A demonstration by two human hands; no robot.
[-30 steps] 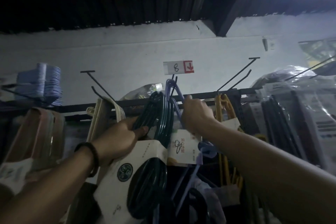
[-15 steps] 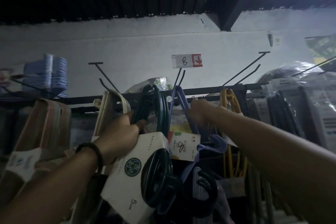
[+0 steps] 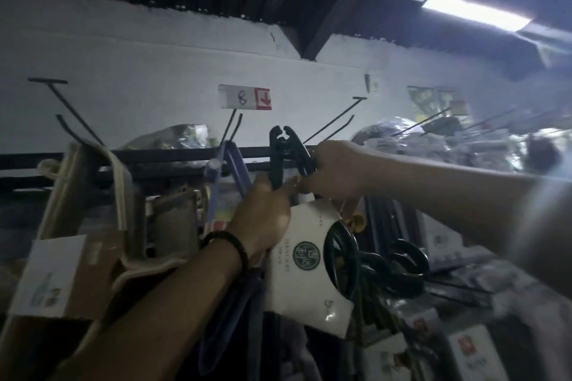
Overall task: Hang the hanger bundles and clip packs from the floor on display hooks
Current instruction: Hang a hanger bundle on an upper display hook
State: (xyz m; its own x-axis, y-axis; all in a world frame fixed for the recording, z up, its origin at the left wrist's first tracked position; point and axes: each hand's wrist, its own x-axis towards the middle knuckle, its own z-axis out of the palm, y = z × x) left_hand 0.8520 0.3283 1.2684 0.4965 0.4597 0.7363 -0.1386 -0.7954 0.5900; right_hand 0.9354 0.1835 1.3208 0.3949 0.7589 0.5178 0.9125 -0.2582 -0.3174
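- The price tag (image 3: 244, 97), marked "8" with a red arrow, sits on the white wall and serves as the reference for everything below.
- Dark green hanger bundle (image 3: 280, 158): below and slightly right of the price tag. Its hook tops point up in front of the black rail (image 3: 173, 153), and it is not on any hook.
- White card sleeve (image 3: 306, 281): wraps the bundle lower down, well below the tag. The dark green loops stick out to its right.
- Left hand (image 3: 263, 219): below the tag, fingers curled tight around the bundle's necks just above the card sleeve. A dark bracelet (image 3: 229, 244) is on the wrist.
- Right hand (image 3: 334, 170): below and right of the tag, fingers curled around the right side of the bundle's hooks.
- Display hook (image 3: 232, 130): two thin prongs directly under the tag, with a purple hanger bundle (image 3: 230, 164) hanging there, just left of the green one.
- Bare wire hook (image 3: 334, 120): right of the tag, rising above the right hand.
- Another bare hook (image 3: 65, 108): far left of the tag, with cream hangers (image 3: 93, 170) beneath it.
- Yellow hangers (image 3: 356, 219): below and right of the tag, partly hidden behind the right hand.
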